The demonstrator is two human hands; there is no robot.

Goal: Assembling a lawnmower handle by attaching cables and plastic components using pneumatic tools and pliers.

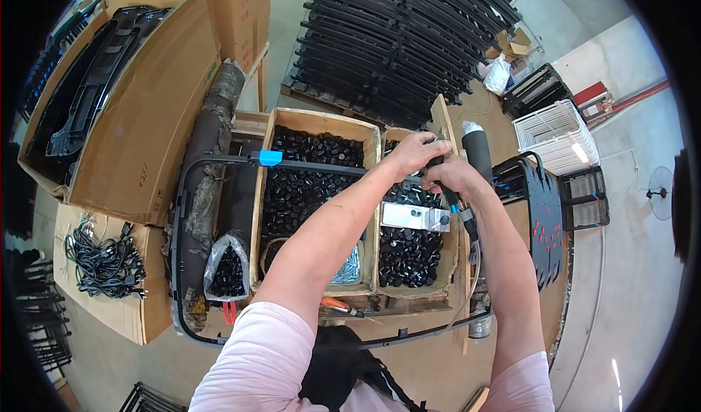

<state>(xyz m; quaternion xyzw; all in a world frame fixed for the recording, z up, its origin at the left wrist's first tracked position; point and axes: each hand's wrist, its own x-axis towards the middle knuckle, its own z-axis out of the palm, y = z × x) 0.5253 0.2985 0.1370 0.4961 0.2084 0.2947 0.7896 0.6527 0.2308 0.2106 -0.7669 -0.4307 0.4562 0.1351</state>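
A black tubular frame [321,166] with rounded corners lies across wooden bins in front of me. At its far right part my two hands are close together. My right hand [458,174] is wrapped round a black power screwdriver [454,199], with a thin hose [477,262] trailing from its near end. My left hand [416,153] is closed just left of it, over the frame's far side; what its fingers pinch is hidden. A blue clip [271,158] sits on the frame's far left. Below my hands, a white phone-like slab [415,217] rests on black knobs [409,257].
Wooden bins [257,193] hold black caps and silver screws [348,267]. A plastic bag of black parts [228,272] stands left. Cables [106,258] lie on a cardboard box [150,284]. An orange-handled tool [336,304] lies in front. Stacked black frames [394,39] stand behind.
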